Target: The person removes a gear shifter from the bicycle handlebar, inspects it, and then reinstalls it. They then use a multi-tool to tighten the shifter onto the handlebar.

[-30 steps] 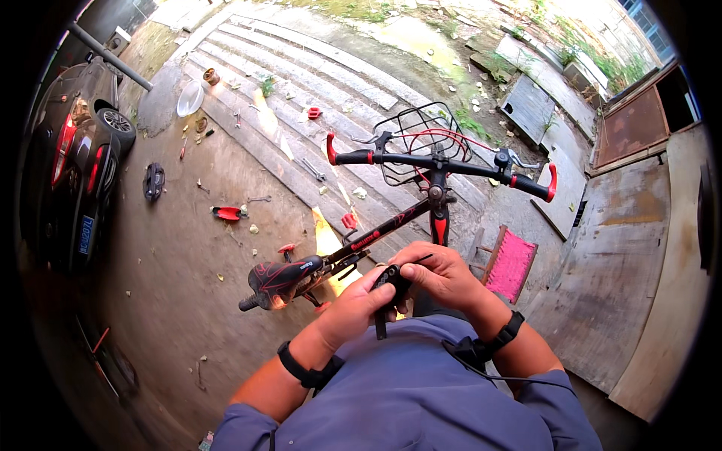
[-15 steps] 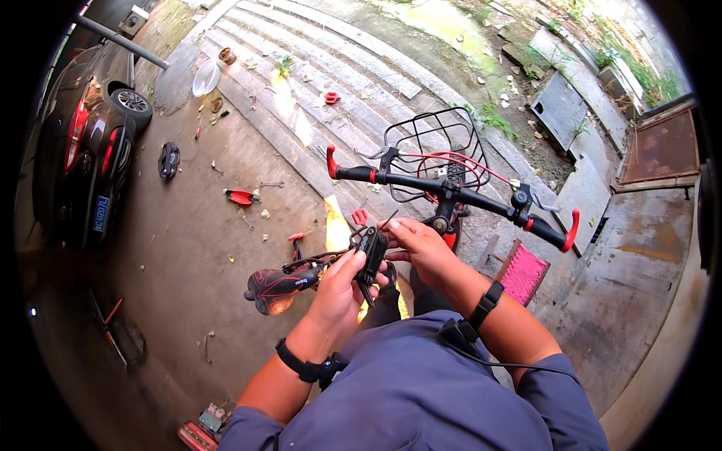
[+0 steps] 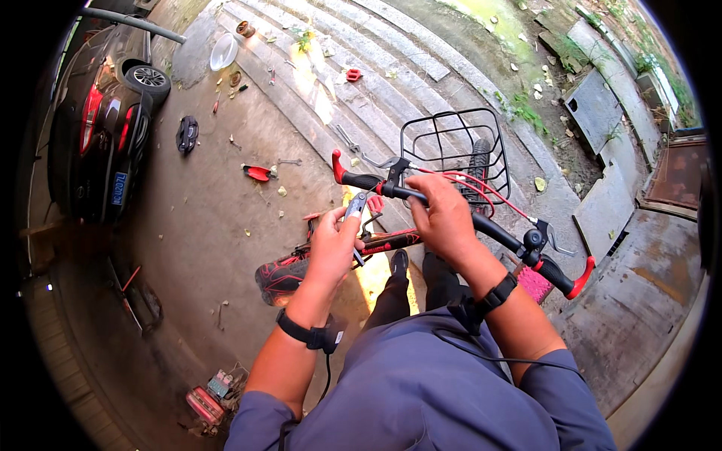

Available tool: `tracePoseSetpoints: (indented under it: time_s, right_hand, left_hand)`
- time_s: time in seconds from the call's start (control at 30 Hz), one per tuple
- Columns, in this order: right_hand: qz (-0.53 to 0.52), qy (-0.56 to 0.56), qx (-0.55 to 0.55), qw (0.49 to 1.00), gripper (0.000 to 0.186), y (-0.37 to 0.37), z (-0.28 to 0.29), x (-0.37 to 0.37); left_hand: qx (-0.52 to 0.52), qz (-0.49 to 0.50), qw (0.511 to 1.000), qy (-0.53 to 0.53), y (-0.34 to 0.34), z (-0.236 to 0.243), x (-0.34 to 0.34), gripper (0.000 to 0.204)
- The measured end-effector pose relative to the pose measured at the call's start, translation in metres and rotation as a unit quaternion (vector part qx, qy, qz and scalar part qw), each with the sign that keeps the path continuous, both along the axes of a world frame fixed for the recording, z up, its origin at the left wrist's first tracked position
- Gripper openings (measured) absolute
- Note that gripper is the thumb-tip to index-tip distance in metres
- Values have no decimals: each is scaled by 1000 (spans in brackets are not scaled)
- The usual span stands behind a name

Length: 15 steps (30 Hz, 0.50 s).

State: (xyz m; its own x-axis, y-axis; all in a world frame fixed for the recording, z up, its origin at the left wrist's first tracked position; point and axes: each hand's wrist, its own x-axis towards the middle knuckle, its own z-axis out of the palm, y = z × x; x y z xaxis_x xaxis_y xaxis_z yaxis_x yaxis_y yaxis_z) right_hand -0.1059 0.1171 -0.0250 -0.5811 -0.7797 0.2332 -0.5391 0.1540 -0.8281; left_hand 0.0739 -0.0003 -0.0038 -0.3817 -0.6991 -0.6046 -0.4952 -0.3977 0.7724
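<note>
A bicycle with a black handlebar (image 3: 496, 231), red bar ends and a black wire basket (image 3: 454, 154) stands before me. My right hand (image 3: 445, 214) is closed over the middle of the handlebar and hides the stem. To its left, my left hand (image 3: 336, 242) is closed around a folding multi-tool (image 3: 356, 205), whose grey end points up towards the left grip (image 3: 361, 181). Below the left hand run the black-and-red frame (image 3: 395, 240) and the saddle (image 3: 280, 278). Red brake cables (image 3: 475, 183) loop in front of the bar.
Stone steps (image 3: 338, 83) rise ahead. On the ground at left lie a red-and-black part (image 3: 259, 173), a spanner (image 3: 289, 161) and a black case (image 3: 187, 134). A red pedal (image 3: 353, 75) rests on a step. A dark car (image 3: 98, 143) is parked far left; a red toolbox (image 3: 204, 404) sits behind.
My right hand has left the multi-tool and moved onto the handlebar. The left hand keeps the tool, now near the left grip. The whole view has shifted slightly.
</note>
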Motion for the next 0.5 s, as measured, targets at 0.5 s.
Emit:
tracePoseSetpoints:
  time_s: [0.5]
  right_hand:
    - [3, 11, 24, 1000, 38, -8, -24, -14]
  left_hand:
    - [-10, -6, 999, -49, -5, -5, -12, 50]
